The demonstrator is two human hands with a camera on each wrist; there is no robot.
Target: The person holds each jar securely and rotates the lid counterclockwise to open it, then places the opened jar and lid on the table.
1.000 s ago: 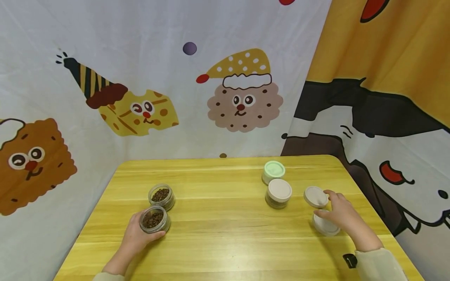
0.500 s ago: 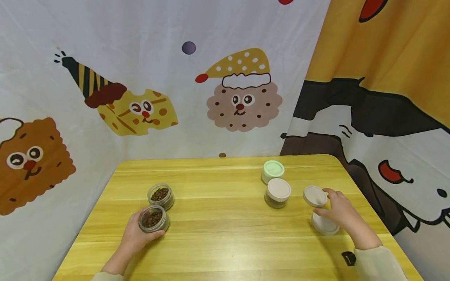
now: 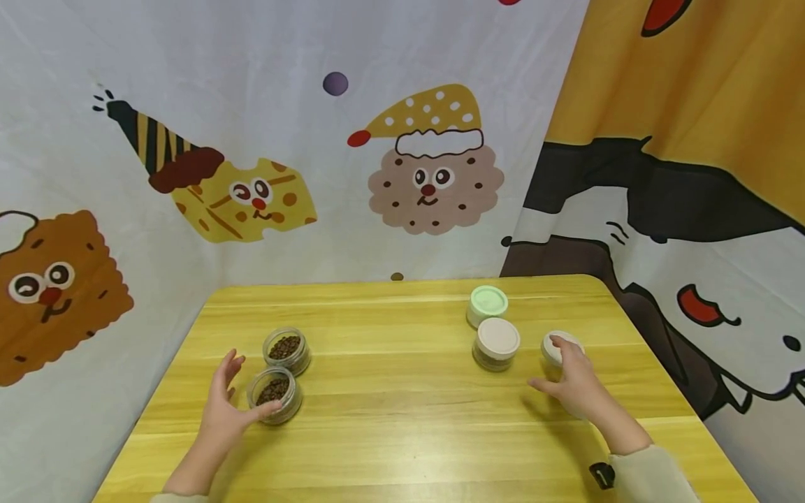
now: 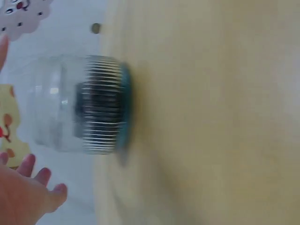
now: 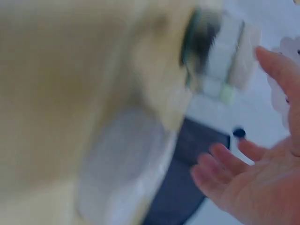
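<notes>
My left hand (image 3: pixel 220 409) is beside the nearer uncapped clear jar (image 3: pixel 288 405), fingers spread, its thumb overlapping the jar's front in the head view. Brown coffee-like beans (image 3: pixel 274 392) lie in it; just behind stands a second open jar (image 3: pixel 297 360) with the same. In the left wrist view a ridged clear jar (image 4: pixel 70 103) stands apart from the fingers. On the right, my right hand (image 3: pixel 581 391) hovers with spread fingers over a round white lid (image 3: pixel 553 349). Another white lid (image 5: pixel 126 164) fills the foreground of the blurred right wrist view; the hand mostly hides it in the head view.
Left of the right hand stands a jar with a white lid (image 3: pixel 498 337). Behind that one is a jar with a mint-green lid (image 3: pixel 488 301). The yellow wooden table (image 3: pixel 390 433) ends at a printed curtain (image 3: pixel 352 258). A black item (image 3: pixel 602 476) is at the right cuff.
My left hand has let go of the nearer jar and drawn left, its fingers spreading. My right hand has shifted left from the lids' right side to over them. Jars and lids stay put.
</notes>
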